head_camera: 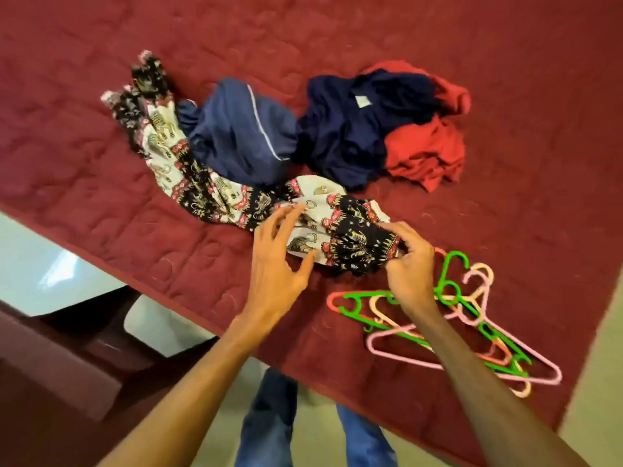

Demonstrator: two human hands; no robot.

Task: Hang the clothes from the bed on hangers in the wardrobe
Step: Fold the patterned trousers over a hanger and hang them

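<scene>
At the bed's [505,45] six o'clock edge, the patterned garment [209,193] is pinched by the right hand [409,261] and touched by the wide-spread left hand [278,261], seemingly to be lifted; hangers [472,311] are kept at four o'clock.

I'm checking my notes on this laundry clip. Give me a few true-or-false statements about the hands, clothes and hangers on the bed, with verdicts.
1. The right hand grips the elephant-print garment. True.
2. The plastic hangers hang in a wardrobe. False: they lie piled on the maroon bedspread.
3. The red garment lies against the navy garment. True.
4. The left hand holds a green hanger. False: its fingers are spread at the elephant-print garment, holding no hanger.
</scene>
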